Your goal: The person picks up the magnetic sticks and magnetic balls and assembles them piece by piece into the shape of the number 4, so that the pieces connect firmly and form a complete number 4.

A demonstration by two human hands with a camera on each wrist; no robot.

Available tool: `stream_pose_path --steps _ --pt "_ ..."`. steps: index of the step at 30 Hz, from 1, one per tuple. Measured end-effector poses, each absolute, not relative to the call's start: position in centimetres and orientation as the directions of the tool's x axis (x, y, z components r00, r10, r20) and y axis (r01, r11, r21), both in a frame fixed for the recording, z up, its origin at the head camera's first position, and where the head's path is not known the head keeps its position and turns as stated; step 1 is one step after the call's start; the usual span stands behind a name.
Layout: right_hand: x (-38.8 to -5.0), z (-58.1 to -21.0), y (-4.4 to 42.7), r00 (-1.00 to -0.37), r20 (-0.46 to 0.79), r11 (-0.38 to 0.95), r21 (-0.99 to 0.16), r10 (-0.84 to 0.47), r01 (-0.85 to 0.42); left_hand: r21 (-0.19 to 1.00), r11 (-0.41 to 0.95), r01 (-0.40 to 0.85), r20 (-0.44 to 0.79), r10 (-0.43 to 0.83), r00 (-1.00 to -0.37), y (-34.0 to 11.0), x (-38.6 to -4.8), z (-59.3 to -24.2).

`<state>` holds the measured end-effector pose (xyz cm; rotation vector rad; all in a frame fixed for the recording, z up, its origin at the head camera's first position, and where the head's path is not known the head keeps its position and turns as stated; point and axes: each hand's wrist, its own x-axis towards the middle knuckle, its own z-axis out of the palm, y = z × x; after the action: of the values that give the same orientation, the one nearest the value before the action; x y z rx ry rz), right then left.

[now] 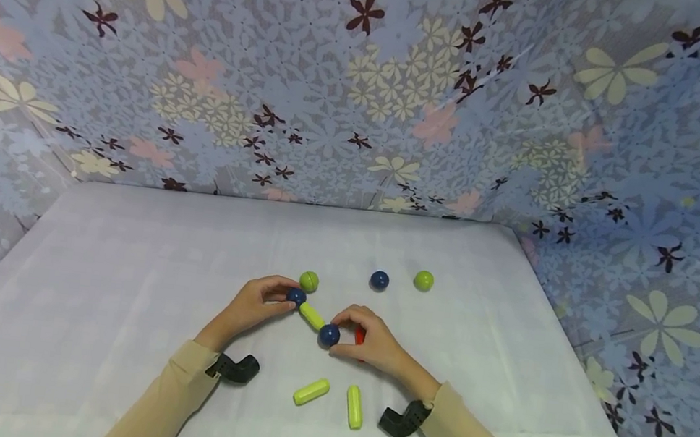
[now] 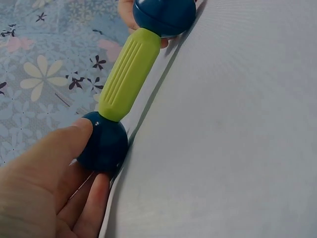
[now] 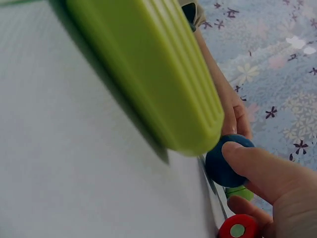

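1. Pinching a first blue ball (image 1: pixel 296 297) between thumb and fingers of the left hand (image 1: pixel 257 303); holding a second blue ball (image 1: pixel 329 335) likewise with the right hand (image 1: pixel 375 343). Closed, in both hands, only to the width of the ball.
2. Between these balls, in line and touching both: a green rod (image 1: pixel 312 316). Hard to tell how deeply seated. If loose, could come apart through pulling, or through bending at one joint.
3. Likely slippery, being round and glossy: with uneven pressing, could turn inside the fingertips and tilt the rod.
4. Partly covered by the right hand: a red piece (image 1: pixel 360 336). Cannot tell if touching; could be knocked by a small sideways movement.
5. Just beside the first blue ball: a near green ball (image 1: pixel 309 281), easily rolled away by left fingertips.
6. Nearer the person, on the counter (image 1: pixel 96 311): two loose rods (image 1: pixel 354 406), perhaps brushed when drawing back the right wrist. Farther out: another blue ball (image 1: pixel 379 280) and a far green ball (image 1: pixel 424 280), free to roll if bumped.
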<state>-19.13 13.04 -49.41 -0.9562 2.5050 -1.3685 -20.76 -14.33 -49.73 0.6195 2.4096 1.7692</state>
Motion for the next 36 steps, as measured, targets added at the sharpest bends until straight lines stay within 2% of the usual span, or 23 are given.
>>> stream_pose_path --steps 7,13,16,21,27,36 --pt "-18.7 -49.0 12.7 -0.749 0.224 0.352 -0.775 -0.624 -0.525 0.919 0.289 0.270 0.152 0.373 -0.915 -14.3 -20.9 -49.9" --pt "-17.8 -46.3 12.5 -0.738 0.206 0.351 -0.776 -0.643 -0.523 0.908 0.315 0.275 0.146 0.378 -0.914 -14.3 -21.0 -49.9" --pt "-17.9 -46.3 12.9 -0.741 0.207 0.327 -0.799 -0.639 -0.505 0.904 0.321 0.282 0.144 0.394 -0.908 -14.1 -20.9 -49.7" --pt "-18.8 -48.3 14.1 -0.765 0.181 0.304 -0.842 -0.619 -0.445 0.904 0.335 0.267 0.115 0.413 -0.904 -13.8 -20.2 -48.4" --pt "-19.1 -49.0 16.2 -0.779 0.086 0.312 -0.885 -0.622 -0.346 0.894 0.338 0.293 0.143 0.404 -0.903 -14.2 -20.8 -49.6" --pt "-18.8 -48.8 17.2 -0.776 0.049 0.337 -0.882 -0.629 -0.329 0.888 0.370 0.272 0.126 0.373 -0.919 -14.2 -21.0 -49.7"
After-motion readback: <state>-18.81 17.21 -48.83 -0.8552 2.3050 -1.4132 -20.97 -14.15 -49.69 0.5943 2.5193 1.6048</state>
